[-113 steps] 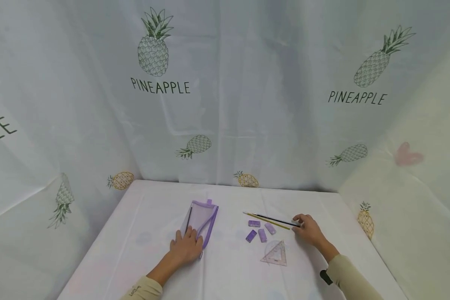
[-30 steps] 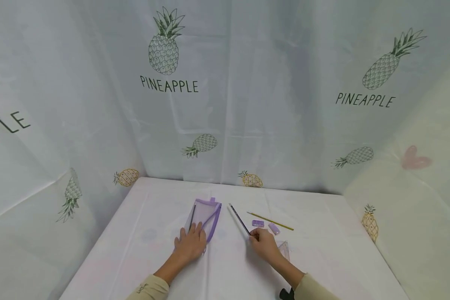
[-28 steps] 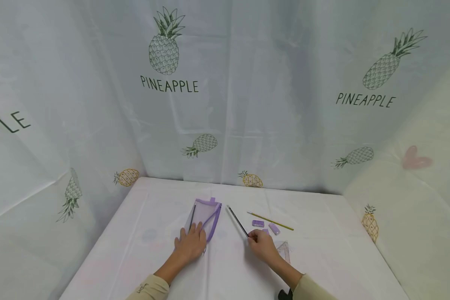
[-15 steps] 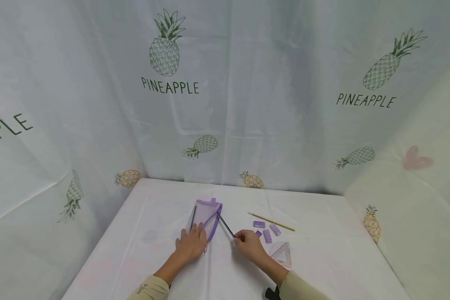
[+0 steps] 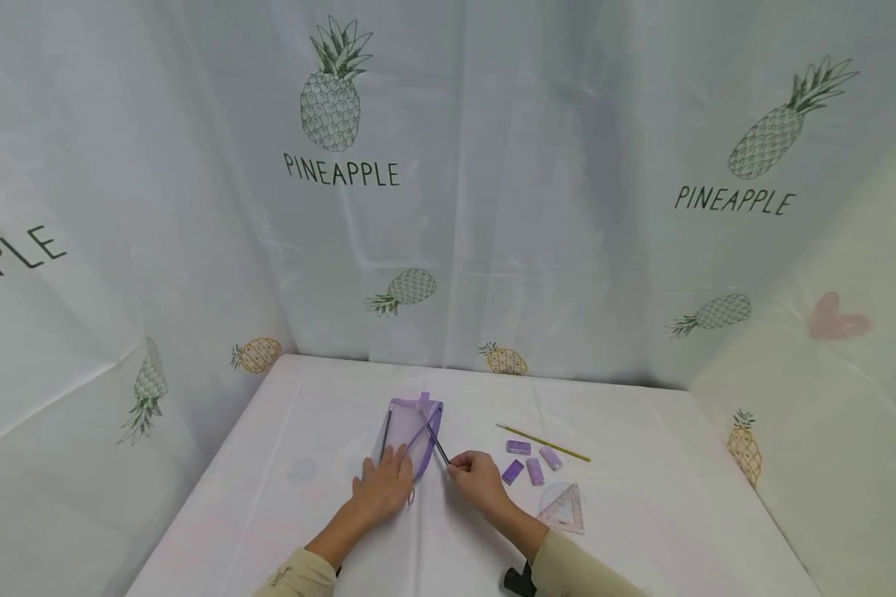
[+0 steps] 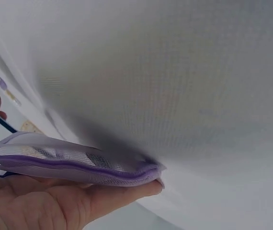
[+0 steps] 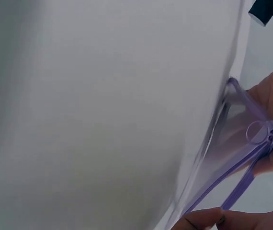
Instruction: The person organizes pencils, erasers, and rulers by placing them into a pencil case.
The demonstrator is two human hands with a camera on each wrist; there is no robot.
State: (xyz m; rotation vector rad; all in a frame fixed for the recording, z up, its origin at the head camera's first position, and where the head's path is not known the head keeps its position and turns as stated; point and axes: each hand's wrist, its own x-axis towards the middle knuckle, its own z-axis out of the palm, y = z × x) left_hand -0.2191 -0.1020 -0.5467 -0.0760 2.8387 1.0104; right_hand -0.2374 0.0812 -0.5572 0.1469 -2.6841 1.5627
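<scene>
A purple mesh pencil pouch (image 5: pixel 403 424) lies on the table with its zip side toward the right; a dark pencil (image 5: pixel 385 433) shows through the mesh. My left hand (image 5: pixel 382 487) rests on the pouch's near part, fingers extended; in the left wrist view its palm and fingers lie along the mesh (image 6: pixel 69 167). Between thumb and fingertips my right hand (image 5: pixel 479 479) pinches a second dark pencil (image 5: pixel 440 448). That pencil slants across the zip edge, its far end within the pouch outline. In the right wrist view, my right fingers (image 7: pixel 237 220) are at the purple edging.
To the right lie several purple erasers (image 5: pixel 518 448) and a yellow pencil (image 5: pixel 543 442). Nearer sits a clear triangular set square (image 5: pixel 577 514), overlapping a faint round transparent piece. Pineapple-printed cloth (image 5: pixel 560 249) walls the table's back and sides.
My right hand has taken the dark pencil from beside the yellow one and carried it left; its far end has moved over the zip edge. The left hand has stayed on the pouch.
</scene>
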